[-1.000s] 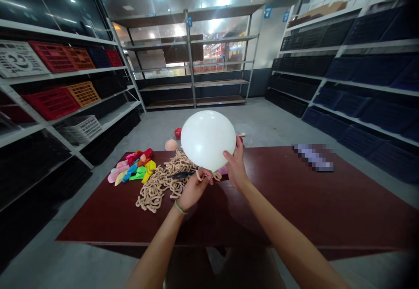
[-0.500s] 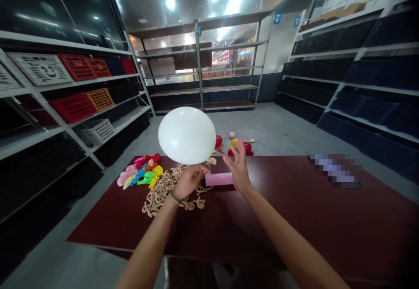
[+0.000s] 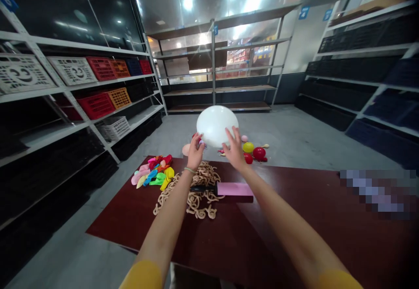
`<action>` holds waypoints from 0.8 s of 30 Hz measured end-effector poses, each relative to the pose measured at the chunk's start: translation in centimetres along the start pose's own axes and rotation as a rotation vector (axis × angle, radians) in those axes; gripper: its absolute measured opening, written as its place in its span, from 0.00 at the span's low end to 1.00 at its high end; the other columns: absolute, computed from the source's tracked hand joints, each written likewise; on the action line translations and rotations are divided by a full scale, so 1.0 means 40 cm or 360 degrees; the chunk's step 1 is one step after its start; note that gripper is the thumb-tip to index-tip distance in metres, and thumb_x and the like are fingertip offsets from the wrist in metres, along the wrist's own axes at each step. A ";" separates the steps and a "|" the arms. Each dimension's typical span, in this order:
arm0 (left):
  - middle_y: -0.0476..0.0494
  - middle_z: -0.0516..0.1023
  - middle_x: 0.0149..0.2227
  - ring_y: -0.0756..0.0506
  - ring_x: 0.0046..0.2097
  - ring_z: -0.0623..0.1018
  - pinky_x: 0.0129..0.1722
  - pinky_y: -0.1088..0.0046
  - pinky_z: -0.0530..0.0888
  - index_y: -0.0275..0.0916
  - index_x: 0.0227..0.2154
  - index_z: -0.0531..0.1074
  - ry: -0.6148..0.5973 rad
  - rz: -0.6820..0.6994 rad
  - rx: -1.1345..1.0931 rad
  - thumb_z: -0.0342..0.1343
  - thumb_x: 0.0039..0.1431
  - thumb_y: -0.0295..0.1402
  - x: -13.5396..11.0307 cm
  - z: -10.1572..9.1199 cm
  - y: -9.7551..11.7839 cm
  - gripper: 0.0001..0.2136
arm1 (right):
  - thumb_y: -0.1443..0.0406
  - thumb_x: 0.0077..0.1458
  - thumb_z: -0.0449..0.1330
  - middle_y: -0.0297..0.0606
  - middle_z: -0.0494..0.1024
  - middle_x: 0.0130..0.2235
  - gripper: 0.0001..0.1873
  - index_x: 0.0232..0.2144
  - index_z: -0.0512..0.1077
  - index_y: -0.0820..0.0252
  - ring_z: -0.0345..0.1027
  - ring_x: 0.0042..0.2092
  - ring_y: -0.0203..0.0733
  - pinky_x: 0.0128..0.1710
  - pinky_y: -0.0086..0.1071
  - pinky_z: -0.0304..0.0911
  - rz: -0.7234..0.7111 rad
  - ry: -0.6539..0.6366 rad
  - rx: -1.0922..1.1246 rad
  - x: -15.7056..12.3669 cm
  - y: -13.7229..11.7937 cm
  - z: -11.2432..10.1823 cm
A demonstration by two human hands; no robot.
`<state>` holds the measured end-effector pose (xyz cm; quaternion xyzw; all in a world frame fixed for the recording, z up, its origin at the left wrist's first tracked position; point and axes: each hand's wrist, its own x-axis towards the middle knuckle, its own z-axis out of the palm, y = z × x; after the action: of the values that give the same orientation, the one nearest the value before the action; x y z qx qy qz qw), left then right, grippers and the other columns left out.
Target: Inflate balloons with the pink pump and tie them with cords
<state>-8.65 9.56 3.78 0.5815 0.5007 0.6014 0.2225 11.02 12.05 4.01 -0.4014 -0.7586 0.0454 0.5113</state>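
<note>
An inflated white balloon point(image 3: 216, 123) is just beyond my hands, past the table's far edge. My left hand point(image 3: 196, 153) is raised at its lower left, with fingers apart. My right hand point(image 3: 235, 151) has its fingers spread in front of the balloon's lower right side; whether the fingertips touch it I cannot tell. Below my hands, a pink balloon hand pump point(image 3: 234, 188) with a black end lies across a heap of beige, curly uninflated long balloons point(image 3: 206, 173). Left of the heap are uninflated balloons in several colours point(image 3: 153, 173).
The dark red table point(image 3: 294, 219) stretches to the right, where a blurred-out object point(image 3: 373, 190) lies. On the floor beyond are a yellow balloon point(image 3: 248, 147), a red balloon point(image 3: 259, 153) and others. Shelves with crates point(image 3: 98, 105) stand left; a metal rack point(image 3: 214, 70) is at the back.
My left hand has let go of the white balloon's neck, and the balloon has moved forward, away from me. Both hands have reached forward. The view has turned a little left.
</note>
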 end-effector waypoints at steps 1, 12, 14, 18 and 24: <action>0.34 0.64 0.63 0.39 0.64 0.65 0.59 0.59 0.68 0.41 0.55 0.68 0.0021 0.0036 0.0031 0.56 0.62 0.33 0.027 0.019 -0.006 0.18 | 0.65 0.61 0.50 0.43 0.47 0.71 0.29 0.65 0.60 0.53 0.30 0.72 0.56 0.67 0.61 0.35 0.0048 0.0057 -0.0073 0.015 0.028 -0.014; 0.40 0.82 0.40 0.44 0.43 0.81 0.46 0.65 0.76 0.38 0.44 0.76 -0.0125 -0.0166 0.0057 0.53 0.63 0.34 -0.067 -0.055 -0.047 0.12 | 0.65 0.61 0.50 0.42 0.76 0.51 0.17 0.46 0.76 0.54 0.69 0.54 0.48 0.57 0.47 0.63 0.0009 -0.0291 -0.0026 -0.119 0.057 -0.085; 0.40 0.81 0.39 0.44 0.42 0.81 0.43 0.66 0.77 0.38 0.44 0.76 -0.0107 -0.0214 0.0040 0.53 0.63 0.35 -0.110 -0.104 -0.041 0.12 | 0.65 0.61 0.50 0.42 0.78 0.48 0.16 0.45 0.77 0.54 0.70 0.51 0.48 0.54 0.46 0.65 -0.0059 -0.0374 0.0005 -0.133 0.020 -0.052; 0.40 0.81 0.39 0.44 0.41 0.81 0.41 0.67 0.77 0.38 0.44 0.76 -0.0035 -0.0325 0.0051 0.54 0.62 0.38 -0.187 -0.234 -0.038 0.13 | 0.65 0.63 0.51 0.41 0.79 0.44 0.15 0.44 0.77 0.54 0.72 0.46 0.48 0.49 0.43 0.67 -0.0165 -0.0542 0.0109 -0.153 -0.075 0.040; 0.40 0.81 0.38 0.44 0.39 0.80 0.41 0.67 0.76 0.36 0.42 0.75 0.0357 -0.0532 0.0222 0.53 0.62 0.37 -0.295 -0.407 -0.100 0.12 | 0.68 0.63 0.53 0.41 0.80 0.43 0.14 0.44 0.77 0.54 0.73 0.46 0.45 0.49 0.41 0.66 -0.0267 -0.0813 0.0302 -0.175 -0.235 0.212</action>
<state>-22.27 -4.44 -2.40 0.4337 0.6523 0.5810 0.2212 -0.07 4.04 -0.66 -0.2632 -0.8857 0.1734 0.3408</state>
